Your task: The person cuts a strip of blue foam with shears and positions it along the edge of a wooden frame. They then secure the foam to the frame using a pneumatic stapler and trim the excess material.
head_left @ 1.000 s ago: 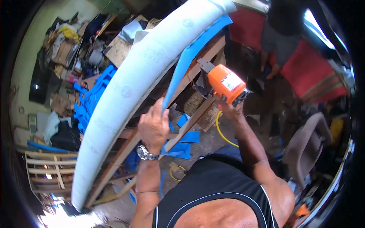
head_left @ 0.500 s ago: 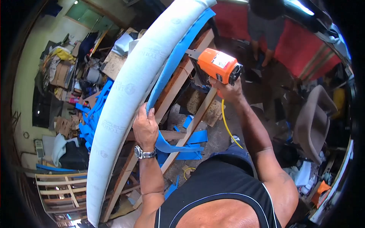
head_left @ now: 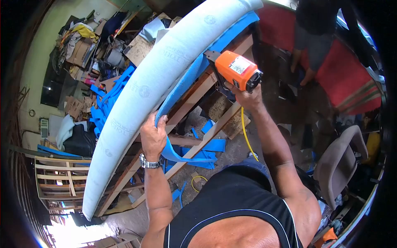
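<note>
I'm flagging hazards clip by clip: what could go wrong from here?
The orange staple gun in the right hand has its nose at the blue strip, which the left hand pinches lower down; working toward those fingers could injure them. The strip's loose tail curls below the hand, so it might twist. The yellow hose hangs near the legs and may snag.

One orange tool [head_left: 236, 69], one wristwatch [head_left: 149, 162], one other person [head_left: 314, 41] and probably one chair [head_left: 327, 171].

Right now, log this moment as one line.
left hand: holding blue strip | right hand: gripping orange air tool | tool nose: at strip
</note>
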Demonstrator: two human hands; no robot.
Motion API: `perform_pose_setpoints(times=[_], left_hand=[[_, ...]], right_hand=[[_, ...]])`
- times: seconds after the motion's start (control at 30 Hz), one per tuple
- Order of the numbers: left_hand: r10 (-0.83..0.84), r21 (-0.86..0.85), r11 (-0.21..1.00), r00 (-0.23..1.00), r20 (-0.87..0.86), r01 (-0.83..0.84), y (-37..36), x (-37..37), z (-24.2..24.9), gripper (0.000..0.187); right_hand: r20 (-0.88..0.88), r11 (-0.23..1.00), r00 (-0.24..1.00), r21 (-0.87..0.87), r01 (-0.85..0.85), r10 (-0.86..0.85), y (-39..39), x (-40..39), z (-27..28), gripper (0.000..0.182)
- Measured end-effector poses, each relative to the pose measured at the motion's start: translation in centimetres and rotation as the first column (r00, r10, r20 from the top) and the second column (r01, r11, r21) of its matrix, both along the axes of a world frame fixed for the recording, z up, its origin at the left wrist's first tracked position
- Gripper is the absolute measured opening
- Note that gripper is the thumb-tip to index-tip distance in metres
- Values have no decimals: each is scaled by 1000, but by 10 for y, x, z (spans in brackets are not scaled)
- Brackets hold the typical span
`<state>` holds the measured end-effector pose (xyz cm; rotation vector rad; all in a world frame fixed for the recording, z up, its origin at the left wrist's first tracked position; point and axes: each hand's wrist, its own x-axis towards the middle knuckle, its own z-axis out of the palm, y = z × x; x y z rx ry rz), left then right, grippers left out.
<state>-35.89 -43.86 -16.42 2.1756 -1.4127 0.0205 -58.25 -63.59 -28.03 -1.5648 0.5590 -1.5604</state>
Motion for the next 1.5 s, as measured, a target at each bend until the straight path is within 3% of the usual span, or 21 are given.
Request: perform_pose_setpoints(times=[0.07, 0.13, 0.17, 0.23, 0.3, 0.47, 0.57, 0.6, 0.7, 0.73, 0.83, 0.97, 1.0, 1.13, 1.23, 1.27, 1.37, 1.4, 1.5], left_hand=[[-5, -19, 1000, 1000, -28, 4, 2, 4, -3, 25], [14, 0, 1000, 1000, 24, -14, 6, 6, -4, 25], [21, 5, 1000, 999, 49, -21, 7, 8, -4, 25], [32, 0, 999, 999, 28, -32, 8, 8, -5, 25], [49, 7, 999, 999, 6, -49, 8, 5, -4, 24], [77, -49, 996, 997, 16, -76, 10, -2, -2, 19], [118, -36, 993, 992, 46, -116, 18, 3, -3, 19], [126, -33, 992, 991, 51, -125, 19, 4, -3, 19], [131, -59, 990, 991, 40, -128, 24, 5, -4, 19], [129, -58, 990, 990, 53, -126, 27, 7, -5, 19], [114, -56, 992, 990, 77, -110, 31, 13, -8, 19], [74, -81, 995, 988, 134, -64, 38, 10, -7, 18], [58, -94, 995, 985, 160, -43, 39, 7, -9, 18], [50, -162, 987, 939, 341, 6, 40, 10, -21, 19], [53, -190, 982, 948, 313, 8, 43, 15, -21, 19], [54, -190, 982, 947, 316, 7, 44, 17, -19, 19], [63, -177, 984, 950, 306, -8, 50, 22, -14, 19], [68, -172, 985, 955, 290, -18, 52, 24, -13, 19], [68, -166, 986, 961, 269, -23, 60, 29, -9, 19]], right_hand=[[-103, 990, 992, -128, 63, -77, 1, -3, -1, 33], [-32, 992, 999, -117, 37, -42, 5, -1, -1, 34], [83, 999, 996, -46, -29, 33, 11, 3, -1, 34], [115, 996, 990, -17, -85, 87, 17, 2, -2, 34], [-53, 991, 997, -116, -65, 59, 15, -2, 2, 33], [-222, 966, 973, -260, 9, -68, 17, 9, -22, 38], [-62, 985, 984, -31, -167, 165, 27, 12, -26, 42], [-164, 983, 982, -144, -118, 94, 28, 14, -36, 43], [-225, 991, 970, -78, -108, 88, 34, 27, -54, 40], [-117, 982, 975, 8, -189, 189, 41, 24, -24, 37], [-200, 994, 977, -64, -87, 73, 42, 34, -21, 34], [-173, 994, 981, -54, -93, 83, 58, 30, -15, 34], [-163, 974, 986, -228, 3, -41, 60, 31, -22, 34], [-173, 983, 977, -107, -147, 127, 71, 30, -24, 37], [-254, 988, 957, -15, -151, 142, 71, 38, -27, 38], [-218, 990, 967, -22, -138, 130, 73, 41, -22, 38], [-340, 988, 938, -150, 20, -71, 77, 49, -11, 32], [-306, 999, 952, -36, -40, 27, 78, 49, -16, 31], [-254, 993, 967, -110, -52, 23, 87, 46, -11, 32]])
